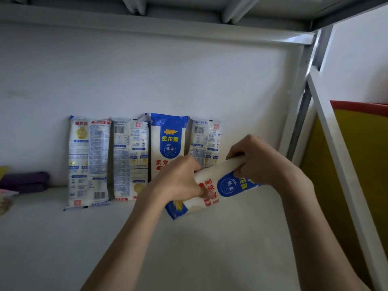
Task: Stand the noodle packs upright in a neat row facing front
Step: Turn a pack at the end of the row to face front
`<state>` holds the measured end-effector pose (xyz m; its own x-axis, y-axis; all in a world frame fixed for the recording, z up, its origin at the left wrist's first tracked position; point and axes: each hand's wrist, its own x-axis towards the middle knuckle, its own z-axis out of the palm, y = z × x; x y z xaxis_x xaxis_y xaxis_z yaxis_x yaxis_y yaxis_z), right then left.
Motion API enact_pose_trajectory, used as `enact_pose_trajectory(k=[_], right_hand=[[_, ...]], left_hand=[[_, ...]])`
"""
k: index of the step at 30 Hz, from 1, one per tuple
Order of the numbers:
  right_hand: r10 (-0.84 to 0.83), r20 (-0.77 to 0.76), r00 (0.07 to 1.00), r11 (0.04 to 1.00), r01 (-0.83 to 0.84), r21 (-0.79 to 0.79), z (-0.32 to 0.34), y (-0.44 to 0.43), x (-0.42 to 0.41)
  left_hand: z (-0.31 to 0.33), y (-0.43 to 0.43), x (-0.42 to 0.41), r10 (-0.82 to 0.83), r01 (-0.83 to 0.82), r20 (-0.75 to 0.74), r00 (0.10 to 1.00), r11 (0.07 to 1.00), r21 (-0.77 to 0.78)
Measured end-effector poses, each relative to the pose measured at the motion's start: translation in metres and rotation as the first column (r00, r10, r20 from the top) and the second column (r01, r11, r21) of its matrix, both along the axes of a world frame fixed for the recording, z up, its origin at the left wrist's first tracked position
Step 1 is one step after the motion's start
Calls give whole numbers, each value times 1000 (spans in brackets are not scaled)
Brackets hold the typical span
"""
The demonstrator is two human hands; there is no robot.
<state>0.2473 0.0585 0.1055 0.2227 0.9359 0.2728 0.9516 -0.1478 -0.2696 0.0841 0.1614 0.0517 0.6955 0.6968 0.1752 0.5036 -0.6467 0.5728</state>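
Note:
Several blue-and-white noodle packs lean upright against the white back wall of the shelf. The leftmost pack (89, 161) and the second pack (130, 159) show their printed backs. The third pack (169, 143) faces front with its blue label. A fourth pack (204, 142) shows its back, partly hidden by my hands. I hold a fifth pack (218, 189) tilted almost flat in front of the row, label up. My left hand (178, 179) grips its lower half and my right hand (260, 160) grips its upper end.
A folded purple cloth (25, 181) lies at the far left by the wall, with small items at the left edge. The white shelf floor (63, 238) spreads in front. A white metal upright (298, 97) and a yellow panel (361, 164) bound the right side.

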Motion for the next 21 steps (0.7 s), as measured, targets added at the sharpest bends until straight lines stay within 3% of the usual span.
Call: enact_pose_trajectory(k=[2, 5, 7, 8, 10, 13, 17, 21], right_hand=[[-9, -83, 996, 979, 26, 203, 5, 0, -1], [5, -194, 981, 789, 116, 604, 16, -9, 1], [-22, -278, 960, 701, 213, 680, 18, -12, 8], [-69, -340, 938, 708, 286, 646, 16, -12, 13], [-202, -505, 839, 799, 440, 411, 9, -7, 25], [-238, -747, 621, 921, 389, 29, -2, -3, 30], [-51, -903, 427, 971, 233, 55, -18, 7, 38], [-69, -889, 452, 940, 329, 94, -26, 13, 46]], left_hand=[[-4, 4, -1, 15, -10, 83, 996, 998, -59], [-12, 9, -2, 60, -40, 163, 985, 992, -123], [-17, 11, 0, 92, -53, 235, 968, 984, -169], [-19, 11, 2, 106, -48, 279, 955, 977, -208], [-24, 7, 8, 146, -30, 365, 919, 952, -304], [-33, -2, 23, 207, 15, 474, 856, 906, -423], [-53, -22, 49, 256, 152, 582, 772, 814, -560], [-71, -28, 69, 244, 204, 588, 771, 781, -591]])
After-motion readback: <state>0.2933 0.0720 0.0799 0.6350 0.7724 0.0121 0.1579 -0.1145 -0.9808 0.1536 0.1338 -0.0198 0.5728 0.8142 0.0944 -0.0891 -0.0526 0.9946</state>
